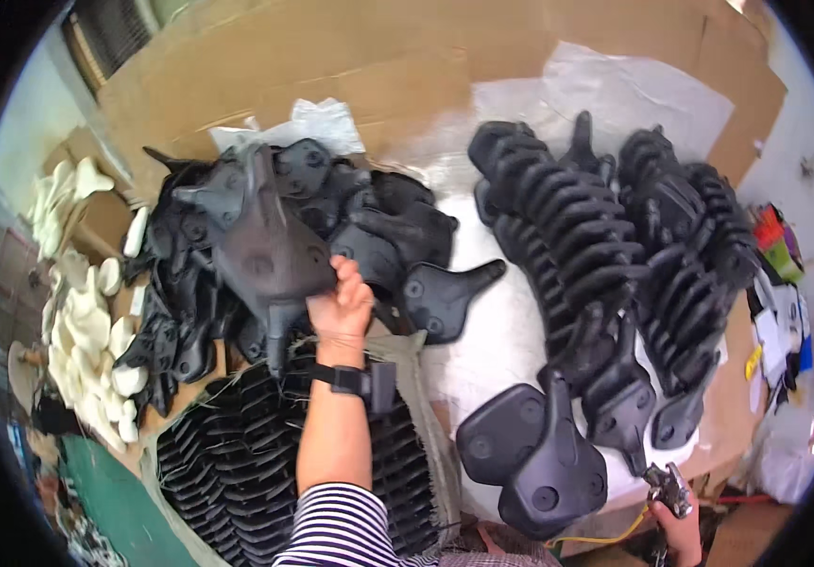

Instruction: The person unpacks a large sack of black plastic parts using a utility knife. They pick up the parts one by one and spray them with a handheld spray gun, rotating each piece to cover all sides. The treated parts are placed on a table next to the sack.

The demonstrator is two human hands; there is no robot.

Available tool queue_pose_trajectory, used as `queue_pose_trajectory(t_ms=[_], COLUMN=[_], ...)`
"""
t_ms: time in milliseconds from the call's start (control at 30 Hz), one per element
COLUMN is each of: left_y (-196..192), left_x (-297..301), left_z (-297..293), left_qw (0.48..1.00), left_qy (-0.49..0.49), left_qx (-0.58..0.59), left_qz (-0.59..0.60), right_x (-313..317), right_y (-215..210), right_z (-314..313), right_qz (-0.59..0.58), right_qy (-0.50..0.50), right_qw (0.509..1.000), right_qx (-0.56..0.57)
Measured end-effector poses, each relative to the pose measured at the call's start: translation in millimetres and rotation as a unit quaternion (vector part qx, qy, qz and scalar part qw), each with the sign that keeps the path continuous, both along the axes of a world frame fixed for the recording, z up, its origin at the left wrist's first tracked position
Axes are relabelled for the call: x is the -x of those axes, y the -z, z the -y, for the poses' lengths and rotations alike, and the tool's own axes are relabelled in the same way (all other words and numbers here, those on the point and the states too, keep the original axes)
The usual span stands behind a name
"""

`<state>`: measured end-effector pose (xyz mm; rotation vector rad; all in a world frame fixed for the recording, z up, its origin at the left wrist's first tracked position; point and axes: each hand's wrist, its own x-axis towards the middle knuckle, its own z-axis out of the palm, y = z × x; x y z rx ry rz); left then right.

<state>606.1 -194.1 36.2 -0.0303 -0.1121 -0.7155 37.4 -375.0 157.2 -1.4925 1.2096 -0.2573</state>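
Note:
My left hand (342, 304) reaches over the left pile, fingers curled at the right edge of a black saddle-shaped moulded piece (279, 248) with round recesses. That piece is tilted, narrow end pointing away, and slightly blurred. Low at the right, my right hand (679, 531) is closed on a silver metal spray gun (668, 489); a yellow hose (605, 541) runs nearby. Beneath my left hand more black saddle-shaped pieces (443, 295) lie heaped. Left of the spray gun, a loose black piece (555, 472) overlaps another (501, 437).
Long nested rows of black pieces (567, 213) stand on the right of the table. A woven sack (433, 425) packed with black pieces sits in front. Cream-white pieces (85, 340) are heaped at far left. A cardboard sheet (350, 66) lines the back.

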Motion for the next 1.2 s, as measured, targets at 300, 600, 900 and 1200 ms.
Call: queue_pose_trajectory(t_ms=[300, 600, 900, 1200], left_y=[-27, 29, 112, -19], left_x=[9, -3, 90, 60], left_z=[-24, 59, 119, 34], left_qw=[0.999, 0.757, 0.118, 0.84], left_qy=[-0.038, -0.109, 0.033, -0.133], left_qx=[0.029, -0.567, -0.779, -0.484], left_qz=[0.007, 0.307, 0.614, 0.204], right_x=[-2, 19, 31, 71], right_y=[2, 35, 13, 2], right_z=[5, 16, -2, -20], right_qz=[-0.061, -0.051, -0.061, 0.027], right_qy=[-0.065, -0.063, -0.033, -0.029], right_qw=[0.996, 0.995, 0.996, 0.997], right_qx=[0.004, 0.058, 0.047, 0.068])
